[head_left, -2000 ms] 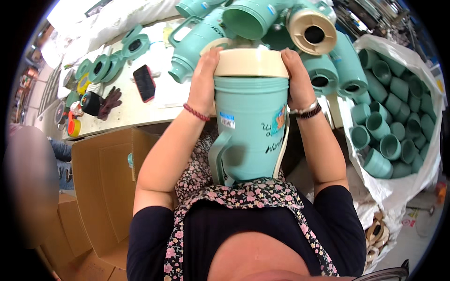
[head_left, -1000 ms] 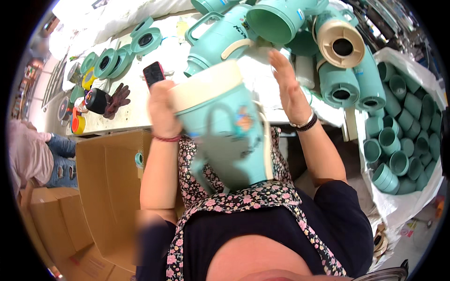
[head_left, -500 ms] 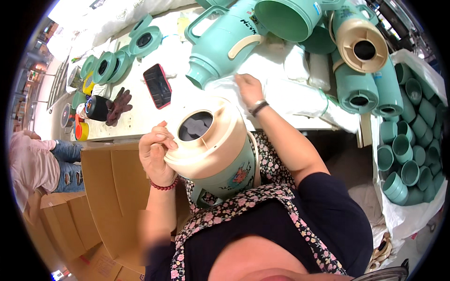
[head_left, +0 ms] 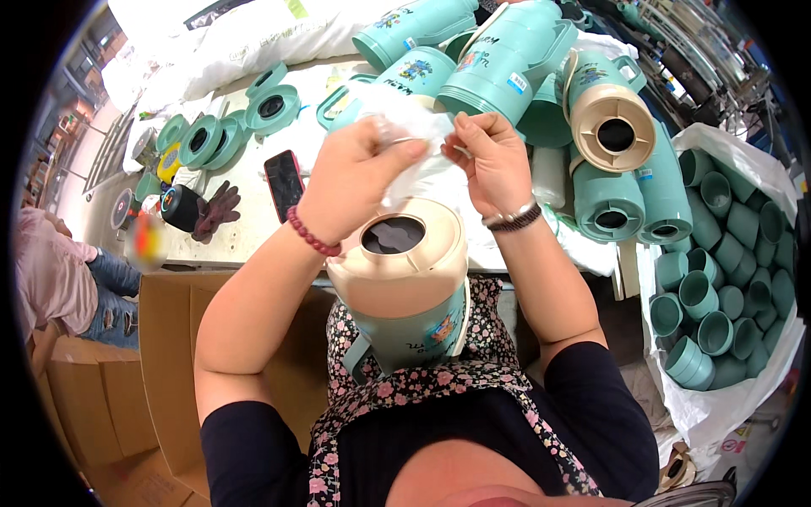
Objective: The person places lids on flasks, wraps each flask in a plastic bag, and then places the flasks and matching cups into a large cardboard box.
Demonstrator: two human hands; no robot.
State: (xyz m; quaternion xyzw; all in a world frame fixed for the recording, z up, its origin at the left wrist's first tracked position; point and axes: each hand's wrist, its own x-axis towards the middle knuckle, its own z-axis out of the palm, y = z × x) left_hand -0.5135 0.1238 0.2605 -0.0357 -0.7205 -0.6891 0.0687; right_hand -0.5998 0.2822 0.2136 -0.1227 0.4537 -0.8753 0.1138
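A thin clear plastic bag [head_left: 422, 127] is stretched between my two hands above the table's near side. My left hand [head_left: 351, 173] is closed on one side of it, while my right hand [head_left: 498, 160] pinches the other side between thumb and fingers. Below them a light green thermos jug [head_left: 397, 338] rests in my lap against the flowered apron. Its cream end faces up, with a round hole showing dark material inside. Neither hand touches the jug.
More green jugs [head_left: 507, 59] lie and stand across the table. At left are green lids [head_left: 272, 106], a phone [head_left: 284, 182] and dark gloves [head_left: 218, 211]. A white sack of green cups [head_left: 714, 334] is at right, an open carton [head_left: 182, 363] at lower left. A person [head_left: 63, 270] stands beyond.
My left hand has let go of the jug's cream rim and risen to the plastic. My right hand has lifted plastic from the table. The jug now stands more upright in my lap.
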